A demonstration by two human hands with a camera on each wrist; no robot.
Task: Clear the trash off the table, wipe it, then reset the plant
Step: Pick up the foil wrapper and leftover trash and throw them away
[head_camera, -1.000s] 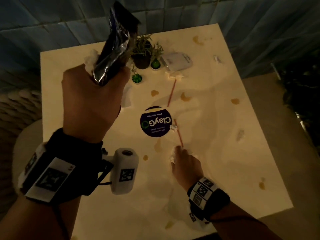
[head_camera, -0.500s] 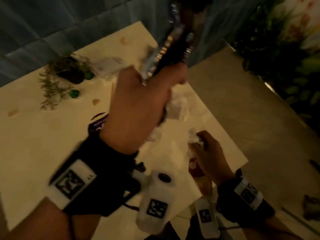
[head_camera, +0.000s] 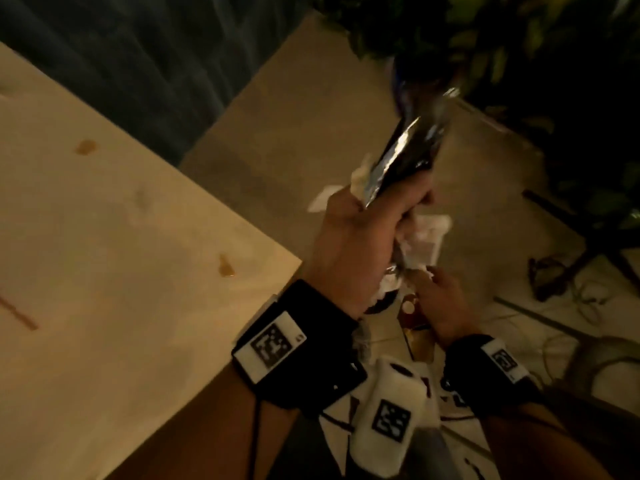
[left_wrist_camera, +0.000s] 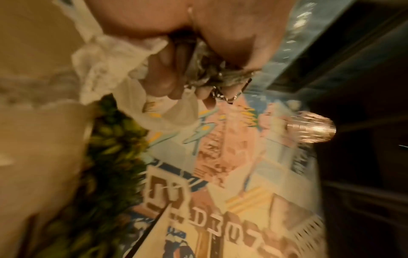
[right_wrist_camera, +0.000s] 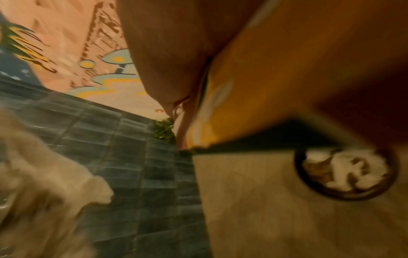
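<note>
beside the table point(head_camera: 145, 237), left hand point(head_camera: 360, 233) clutches foil wrapper point(head_camera: 412, 147); right grip unclear.

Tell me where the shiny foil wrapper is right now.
In the head view the foil wrapper sticks up from the left hand, gripped with crumpled white tissue, off the table past its right corner, above the floor.

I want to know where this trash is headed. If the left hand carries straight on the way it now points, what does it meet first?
Probably nothing on the table: the left hand, gripping the foil wrapper and tissues, is past its edge. Ahead lie bare floor, then dark foliage; depth is unclear.
</note>
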